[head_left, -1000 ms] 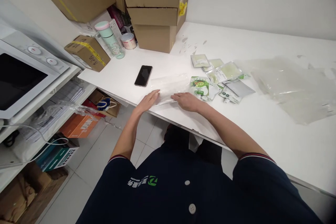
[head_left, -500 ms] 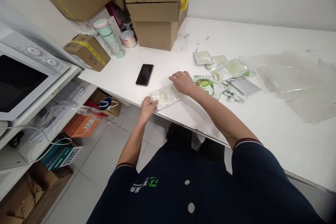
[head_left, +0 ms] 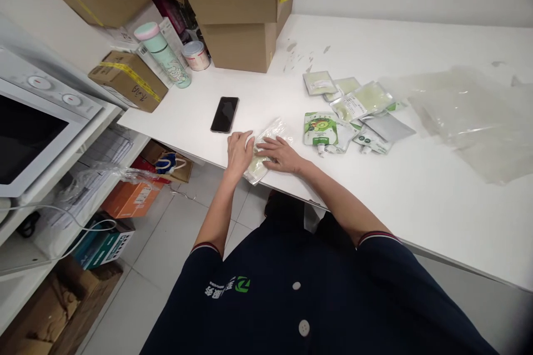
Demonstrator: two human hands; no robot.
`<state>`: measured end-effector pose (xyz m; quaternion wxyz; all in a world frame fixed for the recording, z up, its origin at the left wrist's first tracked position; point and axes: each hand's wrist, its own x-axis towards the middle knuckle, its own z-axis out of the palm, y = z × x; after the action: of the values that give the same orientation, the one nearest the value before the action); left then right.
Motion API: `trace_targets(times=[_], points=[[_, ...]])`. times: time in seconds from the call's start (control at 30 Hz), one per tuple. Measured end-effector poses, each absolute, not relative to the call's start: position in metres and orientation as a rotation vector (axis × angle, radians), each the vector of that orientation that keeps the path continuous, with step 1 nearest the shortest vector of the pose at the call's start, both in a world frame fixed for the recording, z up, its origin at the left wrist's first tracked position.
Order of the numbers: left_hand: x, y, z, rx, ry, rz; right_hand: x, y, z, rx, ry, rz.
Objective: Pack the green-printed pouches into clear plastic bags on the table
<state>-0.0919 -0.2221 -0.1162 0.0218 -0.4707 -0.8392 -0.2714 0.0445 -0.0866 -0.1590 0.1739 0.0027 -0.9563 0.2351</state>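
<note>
A clear plastic bag with a pale green sachet in it [head_left: 257, 167] lies near the table's front edge, turned at a slant. Along its left side rests my left hand [head_left: 240, 152], fingers stretched forward and thumb apart, touching the bag's edge. From the right, my right hand [head_left: 282, 155] lies flat across the bag with its fingers spread. Both hands look open, and they cover part of the bag. Just beyond my left hand is a black phone [head_left: 225, 115]. A green-and-white spouted pouch [head_left: 320, 128] lies to the right of my right hand.
Several flat sachets [head_left: 368, 101] and pouches overlap on the white table [head_left: 416, 205]. A large clear plastic bag [head_left: 470, 116] lies at the right. Cardboard boxes [head_left: 241, 44], a mint bottle [head_left: 166, 58] and a small tin [head_left: 196, 55] stand at the back left. A microwave [head_left: 37, 116] is at the left.
The bag has turned from lying crosswise to a steeper slant. My right hand has come down onto it, and my left hand has shifted from pinching its corner to lying along its side.
</note>
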Motion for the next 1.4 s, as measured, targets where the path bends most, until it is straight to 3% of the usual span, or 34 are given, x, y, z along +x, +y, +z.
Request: trace_targets(times=[0.1, 0.3, 0.47, 0.7, 0.83, 1.07, 1.23, 1.33, 1.4], points=[[-0.094, -0.192, -0.139, -1.41, -2.613, -0.888, 0.059, -0.081, -0.161, -0.156, -2.585, 0.69], [-0.084, -0.179, -0.147, -1.349, -2.695, -0.757, 0.094, -0.08, -0.156, -0.587, -2.675, 0.38], [-0.077, -0.168, -0.137, -1.196, -2.825, -0.646, 0.071, -0.064, -0.144, -0.559, -2.761, 0.198], [-0.077, -0.167, -0.14, -1.175, -2.811, -0.756, 0.051, -0.032, -0.143, -0.416, -2.794, 0.249], [-0.078, -0.171, -0.137, -1.175, -2.797, -0.893, 0.05, -0.033, -0.142, -0.464, -2.743, 0.564], [-0.081, -0.182, -0.133, -1.21, -2.7, -1.43, 0.029, -0.067, -0.133, -0.428, -2.092, 1.595], [-0.083, -0.184, -0.135, -1.336, -2.565, -1.591, 0.041, -0.071, -0.118, -0.194, -1.731, 2.298], [-0.083, -0.183, -0.137, -1.388, -2.535, -1.564, 0.052, -0.071, -0.108, -0.122, -1.657, 2.478], [-0.084, -0.183, -0.139, -1.394, -2.54, -1.541, 0.051, -0.077, -0.106, -0.259, -1.6, 2.43]])
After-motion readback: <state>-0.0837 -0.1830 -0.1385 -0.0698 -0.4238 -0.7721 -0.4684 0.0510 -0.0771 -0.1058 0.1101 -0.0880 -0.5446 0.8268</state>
